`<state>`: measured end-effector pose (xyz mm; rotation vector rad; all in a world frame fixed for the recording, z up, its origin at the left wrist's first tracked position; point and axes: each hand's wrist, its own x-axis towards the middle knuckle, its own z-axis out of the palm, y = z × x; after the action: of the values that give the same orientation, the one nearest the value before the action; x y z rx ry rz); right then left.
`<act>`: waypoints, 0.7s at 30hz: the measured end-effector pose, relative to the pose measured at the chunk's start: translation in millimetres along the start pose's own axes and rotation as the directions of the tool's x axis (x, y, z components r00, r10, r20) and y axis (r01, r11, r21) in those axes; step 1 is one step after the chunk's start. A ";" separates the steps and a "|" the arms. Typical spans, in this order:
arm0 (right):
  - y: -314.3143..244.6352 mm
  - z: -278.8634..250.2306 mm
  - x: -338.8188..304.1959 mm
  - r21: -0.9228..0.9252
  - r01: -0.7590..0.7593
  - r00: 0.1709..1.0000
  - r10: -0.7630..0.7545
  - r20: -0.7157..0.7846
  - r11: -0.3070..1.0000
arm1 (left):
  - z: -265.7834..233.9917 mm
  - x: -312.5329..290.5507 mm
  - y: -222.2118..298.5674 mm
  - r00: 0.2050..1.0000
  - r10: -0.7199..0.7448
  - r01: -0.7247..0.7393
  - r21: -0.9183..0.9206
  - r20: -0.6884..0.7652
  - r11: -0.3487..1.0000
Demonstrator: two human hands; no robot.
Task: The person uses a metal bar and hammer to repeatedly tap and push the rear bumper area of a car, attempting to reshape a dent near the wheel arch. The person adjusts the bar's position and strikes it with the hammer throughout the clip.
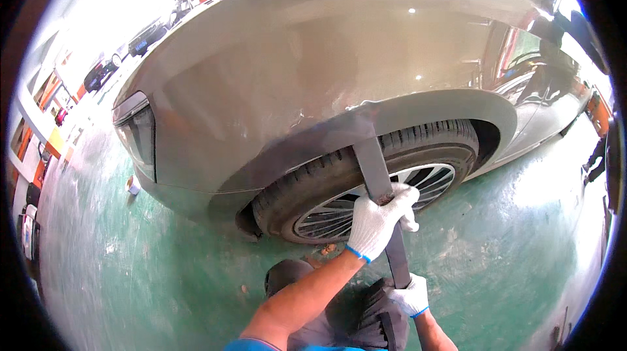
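A long flat dark bar (373, 169) slants from between my knees up across the wheel to the wheel arch. Its top end meets the underside of the arch lip; the very tip is hidden there. White knitted gloves with blue cuffs cover both hands. Around the bar's middle, in front of the wheel rim, my left hand (381, 222) is closed. My right hand (410, 295) grips the lower end, above my right thigh. The beige car fender (261, 77) has a small crease above the arch, just over the bar's top. The black tyre (277, 210) surrounds a multi-spoke silver wheel (436, 181).
The car's headlight (137, 132) is at the left, and its side runs away to the right. A small roll (132, 185) lies on the green floor (163, 272) near the bumper. Another dark car (101, 75) and workshop shelving stand farther off at the left.
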<state>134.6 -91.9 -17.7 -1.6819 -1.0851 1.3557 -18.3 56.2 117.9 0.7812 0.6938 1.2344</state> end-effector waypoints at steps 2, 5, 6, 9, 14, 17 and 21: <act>10.7 3.9 12.9 0.032 0.025 1.000 -0.026 0.010 0.999 | -2.9 2.9 -6.0 0.999 -0.036 0.036 -0.008 -0.014 0.999; 22.3 9.8 30.4 0.030 0.092 0.996 -0.092 -0.004 0.995 | -4.9 8.4 -8.9 0.999 -0.050 0.050 0.025 -0.021 0.998; 20.2 13.4 28.9 0.029 0.097 0.995 -0.097 -0.011 0.995 | -6.9 7.1 -10.1 0.998 -0.048 0.050 0.040 -0.039 0.998; 6.7 8.6 24.3 0.038 0.119 0.992 -0.117 -0.050 0.992 | 0.1 -4.4 -20.2 0.988 -0.141 0.137 -0.074 -0.066 0.988; 7.0 5.6 30.4 -0.130 0.128 0.987 -0.138 -0.076 0.983 | -4.0 -1.0 -19.3 0.987 -0.152 0.150 -0.030 -0.060 0.988; 5.7 13.7 42.5 -0.154 0.216 0.965 -0.235 -0.117 0.964 | -0.8 12.0 0.5 0.991 -0.135 0.134 -0.013 -0.022 0.991; -16.3 16.5 47.3 -0.251 0.213 0.966 -0.243 -0.094 0.944 | -2.3 13.2 -0.2 0.992 -0.127 0.125 -0.062 -0.024 0.990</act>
<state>120.2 -41.6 -24.6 -1.7212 -1.3674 0.9924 -17.4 69.4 115.9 0.6619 0.7146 1.1476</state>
